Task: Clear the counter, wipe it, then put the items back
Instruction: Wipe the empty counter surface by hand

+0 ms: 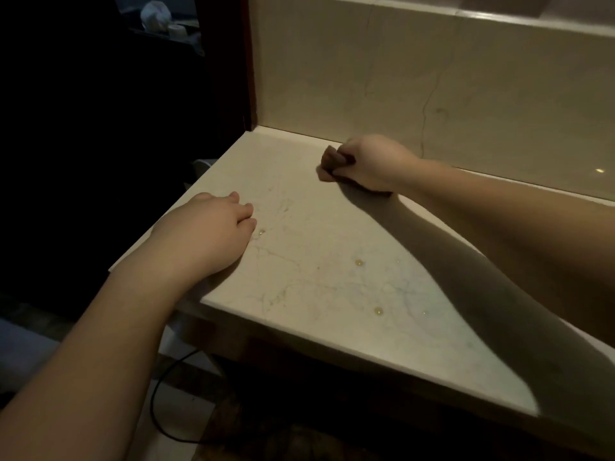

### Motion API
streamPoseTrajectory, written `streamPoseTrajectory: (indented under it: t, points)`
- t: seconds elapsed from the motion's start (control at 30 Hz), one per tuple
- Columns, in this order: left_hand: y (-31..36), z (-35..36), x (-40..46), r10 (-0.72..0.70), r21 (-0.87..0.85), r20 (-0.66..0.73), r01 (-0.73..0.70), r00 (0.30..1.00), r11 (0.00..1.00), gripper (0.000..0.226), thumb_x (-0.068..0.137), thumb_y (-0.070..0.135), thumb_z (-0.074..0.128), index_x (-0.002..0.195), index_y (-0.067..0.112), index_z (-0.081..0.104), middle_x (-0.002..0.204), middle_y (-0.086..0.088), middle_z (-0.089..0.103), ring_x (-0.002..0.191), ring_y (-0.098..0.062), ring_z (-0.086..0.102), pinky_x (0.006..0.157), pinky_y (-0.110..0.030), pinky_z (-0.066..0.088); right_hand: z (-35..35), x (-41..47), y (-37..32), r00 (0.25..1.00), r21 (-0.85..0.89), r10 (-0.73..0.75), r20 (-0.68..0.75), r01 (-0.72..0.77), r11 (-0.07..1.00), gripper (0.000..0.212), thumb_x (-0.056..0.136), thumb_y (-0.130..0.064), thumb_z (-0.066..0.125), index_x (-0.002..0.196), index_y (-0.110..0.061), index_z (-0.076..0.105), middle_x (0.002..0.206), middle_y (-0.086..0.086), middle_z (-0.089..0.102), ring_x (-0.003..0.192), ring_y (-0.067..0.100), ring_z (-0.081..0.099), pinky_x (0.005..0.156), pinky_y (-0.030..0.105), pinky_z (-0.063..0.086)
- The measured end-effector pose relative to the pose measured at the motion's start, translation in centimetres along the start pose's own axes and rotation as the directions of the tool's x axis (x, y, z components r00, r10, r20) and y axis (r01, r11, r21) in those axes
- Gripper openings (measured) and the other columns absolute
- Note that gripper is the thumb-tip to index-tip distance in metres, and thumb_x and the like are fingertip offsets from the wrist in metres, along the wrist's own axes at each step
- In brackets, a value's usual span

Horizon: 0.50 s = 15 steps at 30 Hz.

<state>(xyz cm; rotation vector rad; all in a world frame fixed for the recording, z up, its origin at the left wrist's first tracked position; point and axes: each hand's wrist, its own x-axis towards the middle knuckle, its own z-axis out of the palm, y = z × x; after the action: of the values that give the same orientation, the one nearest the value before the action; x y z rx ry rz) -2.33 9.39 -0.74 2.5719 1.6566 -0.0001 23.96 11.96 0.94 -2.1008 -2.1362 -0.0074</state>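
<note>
Brown cloth [331,163] bunched in right hand [372,163], pressed on counter [332,277] near back edge, just beside backsplash [399,78]. Fingers curled round cloth; only its left part shows past the knuckles. Right forearm stretched diagonally over counter from lower right, casts long shadow on surface. Left hand [213,224] well apart from cloth, at counter's left edge, palm down, fingers loosely bent, holding nothing, resting on surface. Left forearm enters from lower left. Few amber droplets on counter: one [261,232] touching-close to left fingertips, one [358,262] mid-surface, one [378,311] nearer front edge. Black cable [159,394] on floor below.
</note>
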Motion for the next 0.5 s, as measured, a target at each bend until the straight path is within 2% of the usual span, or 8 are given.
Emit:
streamPoseTrajectory:
  t: [0.13, 0.3, 0.37, 0.5]
  points:
    - [-0.2, -0.2, 0.0, 0.052, 0.048, 0.026, -0.054, 0.998, 0.997, 0.044, 0.105, 0.034, 0.025, 0.145, 0.026, 0.042, 0.153, 0.0, 0.036, 0.135, -0.026, 0.035, 0.109, -0.04, 0.034, 0.3, -2.8, -2.5, 0.999, 0.082, -0.049, -0.011, 0.05, 0.995, 0.022, 0.09, -0.032, 0.059, 0.084, -0.01, 0.06, 0.09, 0.001, 0.055, 0.088, 0.022, 0.052, 0.067, 0.029, 0.029]
    - [-0.4, 0.1, 0.5, 0.084, 0.162, 0.048, -0.091, 0.995, 0.983, 0.043, 0.105, 0.031, 0.023, 0.141, 0.025, 0.044, 0.147, -0.005, 0.041, 0.126, -0.028, 0.041, 0.104, -0.043, 0.041, 0.0, -8.9, -6.1, 0.967, 0.128, -0.246, 0.07, 0.235, 0.963, 0.018, 0.088, -0.031, 0.063, 0.08, -0.015, 0.061, 0.086, -0.003, 0.051, 0.079, 0.017, 0.047, 0.07, 0.031, 0.038]
    - [-0.4, 0.1, 0.8, 0.101, 0.207, 0.06, -0.111, 0.993, 0.972, 0.041, 0.105, 0.028, 0.023, 0.139, 0.025, 0.045, 0.143, -0.006, 0.043, 0.123, -0.029, 0.043, 0.102, -0.044, 0.043, -0.5, -8.7, -5.7, 0.97, 0.1, -0.217, 0.111, 0.207, 0.973, 0.016, 0.089, -0.031, 0.062, 0.082, -0.016, 0.06, 0.088, -0.003, 0.051, 0.081, 0.018, 0.049, 0.072, 0.032, 0.039]
    - [-0.8, -0.1, 1.3, 0.126, 0.186, 0.074, -0.138, 0.989, 0.973, 0.037, 0.104, 0.03, 0.026, 0.127, 0.023, 0.054, 0.125, -0.006, 0.053, 0.109, -0.028, 0.049, 0.096, -0.048, 0.046, -0.9, -5.3, -4.2, 0.998, 0.01, -0.001, 0.071, 0.0, 1.0, 0.014, 0.089, -0.031, 0.058, 0.081, -0.02, 0.056, 0.088, -0.004, 0.053, 0.092, 0.025, 0.054, 0.07, 0.03, 0.036]
